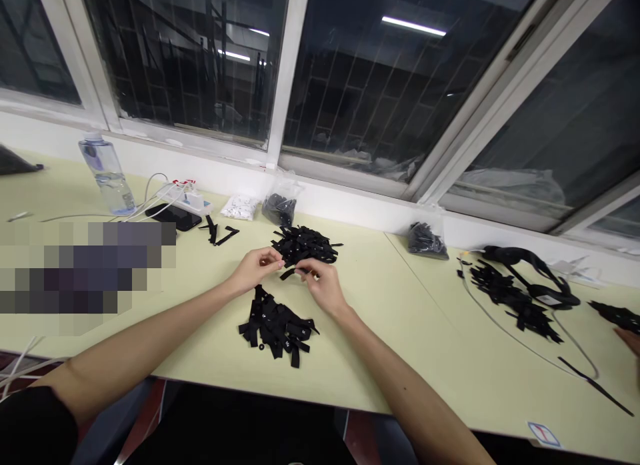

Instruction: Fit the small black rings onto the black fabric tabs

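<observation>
My right hand pinches a short black fabric strip, whose free end points left toward my other hand. My left hand is closed in a pinch close by, with thumb and forefinger together; what lies between them is too small to make out. Just behind both hands is a heap of black strips. Nearer to me, below the hands, a second pile of black strips lies spread on the table, some bearing small white marks. A small black ring sits at that pile's front edge.
Along the back of the yellowish table stand a water bottle, a phone, a power strip, a bag of white pieces and bags of black parts. Headphones, more strips and a cable lie right. Another person's hand shows at the right edge.
</observation>
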A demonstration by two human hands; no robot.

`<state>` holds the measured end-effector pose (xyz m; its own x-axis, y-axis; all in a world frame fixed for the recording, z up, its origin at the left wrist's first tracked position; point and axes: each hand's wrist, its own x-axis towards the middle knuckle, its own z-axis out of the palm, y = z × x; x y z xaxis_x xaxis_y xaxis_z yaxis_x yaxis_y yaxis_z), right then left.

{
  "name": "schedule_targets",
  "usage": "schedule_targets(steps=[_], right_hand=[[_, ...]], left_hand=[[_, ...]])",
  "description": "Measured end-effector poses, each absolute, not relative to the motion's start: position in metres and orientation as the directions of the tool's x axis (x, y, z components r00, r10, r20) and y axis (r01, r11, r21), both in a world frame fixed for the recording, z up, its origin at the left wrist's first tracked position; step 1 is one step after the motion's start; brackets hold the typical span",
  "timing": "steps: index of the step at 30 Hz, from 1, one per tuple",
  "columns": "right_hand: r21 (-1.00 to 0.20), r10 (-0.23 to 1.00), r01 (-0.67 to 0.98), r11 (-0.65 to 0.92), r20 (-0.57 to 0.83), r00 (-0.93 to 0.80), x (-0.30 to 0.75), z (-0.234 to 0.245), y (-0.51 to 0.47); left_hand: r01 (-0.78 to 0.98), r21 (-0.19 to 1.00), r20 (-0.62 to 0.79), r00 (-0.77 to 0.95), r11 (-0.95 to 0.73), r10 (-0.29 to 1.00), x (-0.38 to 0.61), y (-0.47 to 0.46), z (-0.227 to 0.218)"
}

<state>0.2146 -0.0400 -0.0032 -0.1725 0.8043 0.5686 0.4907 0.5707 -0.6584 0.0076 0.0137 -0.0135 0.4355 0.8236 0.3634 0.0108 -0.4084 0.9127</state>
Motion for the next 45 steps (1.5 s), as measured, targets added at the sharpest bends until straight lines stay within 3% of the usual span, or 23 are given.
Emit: schedule_targets(steps=[3,6,8,15,22,31,38,45], right_hand=[[-0.854,0.849,0.262,0.449,0.500,0.173,0.244,-0.005,-0.019],[-0.906,0.796,0.154,0.395,0.422,0.434,0.289,-0.015,0.002],[-0.932,0.784,0.107,0.347,0.351,0.512,0.318,-0.024,0.012],[-0.943,0.831,0.213,0.255,0.326,0.451,0.355,-0.046,0.030],[-0.822,0.870,0.550,0.146,0.372,0.325,0.349,-0.046,0.029],[-0.906,0.915,0.402,0.133,0.268,0.301,0.349,-0.033,0.015],[-0.835,0.833,0.539,0.115,0.376,0.406,0.359,-0.039,0.015],[-0.905,0.848,0.416,0.091,0.290,0.444,0.364,-0.037,0.013]], left_hand=[[0.081,0.884,0.382,0.439,-0.459,0.813,0.006,0.015,-0.018],[0.116,0.864,0.389,0.462,-0.489,0.797,0.007,0.013,-0.019],[0.131,0.856,0.385,0.484,-0.500,0.786,0.008,0.012,-0.018],[0.174,0.843,0.357,0.527,-0.509,0.772,0.008,0.011,-0.017],[0.203,0.840,0.325,0.554,-0.503,0.767,0.007,0.012,-0.018],[0.203,0.830,0.342,0.551,-0.519,0.762,0.008,0.012,-0.018],[0.213,0.810,0.351,0.570,-0.546,0.743,0.008,0.010,-0.017],[0.211,0.811,0.346,0.579,-0.546,0.738,0.008,0.009,-0.018]])
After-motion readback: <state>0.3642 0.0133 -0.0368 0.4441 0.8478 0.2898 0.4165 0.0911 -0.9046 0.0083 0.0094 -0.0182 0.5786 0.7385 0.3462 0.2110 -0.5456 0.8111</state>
